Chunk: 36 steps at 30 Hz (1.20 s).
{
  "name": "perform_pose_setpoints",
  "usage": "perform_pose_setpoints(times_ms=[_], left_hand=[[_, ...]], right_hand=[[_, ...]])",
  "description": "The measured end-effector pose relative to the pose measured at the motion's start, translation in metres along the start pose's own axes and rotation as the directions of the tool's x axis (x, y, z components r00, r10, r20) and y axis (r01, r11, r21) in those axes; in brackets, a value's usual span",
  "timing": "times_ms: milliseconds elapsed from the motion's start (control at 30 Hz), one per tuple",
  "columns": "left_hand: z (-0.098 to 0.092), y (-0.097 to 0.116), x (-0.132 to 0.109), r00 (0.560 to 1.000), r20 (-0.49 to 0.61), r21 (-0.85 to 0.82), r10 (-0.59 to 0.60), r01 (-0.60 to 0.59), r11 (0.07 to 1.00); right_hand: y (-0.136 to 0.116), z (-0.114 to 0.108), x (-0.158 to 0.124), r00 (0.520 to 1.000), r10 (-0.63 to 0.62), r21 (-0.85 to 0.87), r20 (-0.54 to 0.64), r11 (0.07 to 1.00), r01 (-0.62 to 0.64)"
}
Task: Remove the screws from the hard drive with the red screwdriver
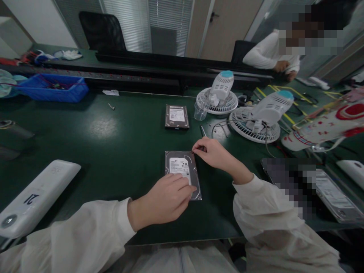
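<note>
A silver-grey hard drive (195,178) with a white label lies flat on the green table in front of me. My left hand (167,195) lies over its lower left part, fingers curled and pressed on it. At the drive's far right corner, my right hand (209,151) is closed in a pinch; whatever sits between the fingertips is too small to make out. Just behind that hand lies a slim metal rod (203,131). A second hard drive (176,116) lies farther back, label up, touched by neither hand.
Two white fan heads (223,87) and a clear cup (200,111) stand back right, near tiny loose parts. A white case marked 21 (40,197) lies left; a blue bin (54,91) is behind. A red-and-white flask (318,129) lies right. A person (273,53) sits across.
</note>
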<state>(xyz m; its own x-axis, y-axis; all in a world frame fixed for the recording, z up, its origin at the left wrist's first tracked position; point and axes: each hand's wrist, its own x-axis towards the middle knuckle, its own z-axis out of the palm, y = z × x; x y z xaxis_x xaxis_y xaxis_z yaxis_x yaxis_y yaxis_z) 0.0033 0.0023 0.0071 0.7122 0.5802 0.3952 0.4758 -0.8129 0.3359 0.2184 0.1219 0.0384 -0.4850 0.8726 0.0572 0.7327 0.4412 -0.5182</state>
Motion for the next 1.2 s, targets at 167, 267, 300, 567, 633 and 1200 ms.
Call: perform_pose_setpoints(times_ms=[167, 267, 300, 567, 633, 1200], left_hand=[[0.000, 0.000, 0.001, 1.000, 0.006, -0.002, 0.003, -0.003, 1.000], [0.000, 0.001, 0.001, 1.000, 0.009, 0.003, 0.002, -0.002, 1.000], [0.000, 0.001, 0.000, 1.000, 0.011, 0.003, 0.002, -0.002, 1.000], [0.000, 0.000, 0.000, 1.000, 0.003, -0.004, -0.003, 0.003, 1.000], [-0.001, 0.000, 0.001, 1.000, 0.007, 0.006, -0.002, 0.001, 1.000], [-0.002, 0.001, 0.002, 1.000, -0.006, 0.001, 0.005, -0.005, 1.000]], right_hand=[[-0.002, -0.003, -0.002, 0.999, -0.040, -0.008, -0.009, 0.999, 0.039], [-0.003, -0.003, -0.003, 0.998, -0.068, -0.011, -0.002, 0.998, 0.068], [-0.003, -0.003, -0.003, 0.997, -0.076, -0.013, 0.001, 0.997, 0.076], [-0.004, -0.004, -0.002, 0.995, -0.096, -0.031, 0.004, 0.995, 0.096], [-0.004, -0.004, -0.002, 0.995, -0.097, -0.033, 0.002, 0.995, 0.097], [-0.007, -0.013, -0.007, 0.999, 0.017, -0.130, -0.048, 0.991, -0.023]])
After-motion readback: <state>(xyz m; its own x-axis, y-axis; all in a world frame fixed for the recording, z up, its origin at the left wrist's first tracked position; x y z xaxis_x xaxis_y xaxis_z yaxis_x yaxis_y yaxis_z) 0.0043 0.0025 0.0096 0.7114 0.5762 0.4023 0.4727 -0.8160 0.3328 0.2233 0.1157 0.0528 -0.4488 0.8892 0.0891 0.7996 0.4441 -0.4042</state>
